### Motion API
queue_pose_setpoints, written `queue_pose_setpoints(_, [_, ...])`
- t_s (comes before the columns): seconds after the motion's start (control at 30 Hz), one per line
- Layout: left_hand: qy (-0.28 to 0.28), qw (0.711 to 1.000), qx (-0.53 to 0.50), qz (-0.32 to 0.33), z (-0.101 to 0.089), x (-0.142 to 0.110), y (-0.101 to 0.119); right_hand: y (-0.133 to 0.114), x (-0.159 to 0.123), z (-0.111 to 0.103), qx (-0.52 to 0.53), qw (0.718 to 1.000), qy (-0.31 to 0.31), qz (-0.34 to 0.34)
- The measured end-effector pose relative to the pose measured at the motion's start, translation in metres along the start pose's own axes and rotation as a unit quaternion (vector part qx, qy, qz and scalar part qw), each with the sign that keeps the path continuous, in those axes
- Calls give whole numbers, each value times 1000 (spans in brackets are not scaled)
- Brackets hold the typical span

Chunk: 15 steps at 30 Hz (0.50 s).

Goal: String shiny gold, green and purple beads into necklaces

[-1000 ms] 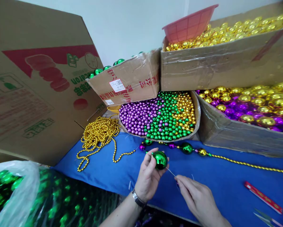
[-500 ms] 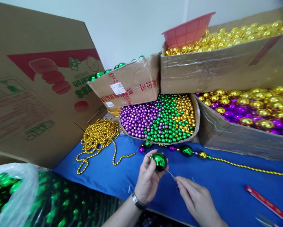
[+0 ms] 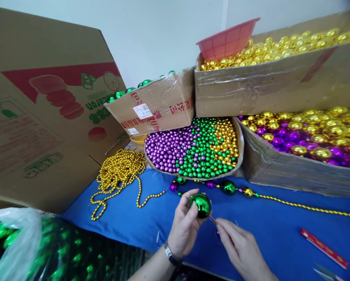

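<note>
Clearly, the left hand is closed around a large shiny green ball, thumb on the near side and fingertips curled round behind. Just to the right, the right hand pinches a thin needle-like piece between thumb and forefinger; it runs up to the lower right side of the ball, though whether it is metal or thread is too fine to tell. A band with a metallic clasp circles the left wrist.

Both hands are above the worktop, which is covered in blue cloth. Just beyond the ball lies a strand with a purple bead, an oval green bead and a gold bead, leading into a gold chain that trails right. Left of this, gold bead strings lie heaped.

Behind, a shallow cardboard tray holds small purple, green and gold beads. Right of the hands lie a flat red stick and a pointed metal tool, partly cut off. Farther back, a red basket tilts in a carton of gold balls.
</note>
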<state>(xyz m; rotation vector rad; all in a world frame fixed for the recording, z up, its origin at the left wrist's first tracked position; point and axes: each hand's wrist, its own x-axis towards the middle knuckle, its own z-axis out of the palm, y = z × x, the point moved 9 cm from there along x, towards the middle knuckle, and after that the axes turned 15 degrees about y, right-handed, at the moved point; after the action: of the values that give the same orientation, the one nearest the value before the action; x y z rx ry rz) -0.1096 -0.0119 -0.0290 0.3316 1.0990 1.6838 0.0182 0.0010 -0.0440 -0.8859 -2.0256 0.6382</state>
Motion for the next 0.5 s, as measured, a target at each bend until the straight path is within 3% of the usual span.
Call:
queue_pose_setpoints(0.13, [-53,990,120,53,13,3,13,5,3,2,28,999,-28,34])
queue_pose_setpoints(0.2, [-80,975,179,104,26,10,31,9,6,-7,29,999,2,39])
queue_pose_setpoints(0.3, [-62,933,284,213,49,37,68,18,11,-25,14,998,54,41])
queue_pose_setpoints(0.37, [-58,861,398,312,77,63,86,25,14,-34,8,997,69,46])
queue_pose_setpoints(0.47, [-95,683,578,437,131,103,83,31,18,-43,-2,996,81,43])
queue_pose_setpoints(0.5, [-106,646,607,451,147,117,76,32,18,-45,-8,996,85,37])
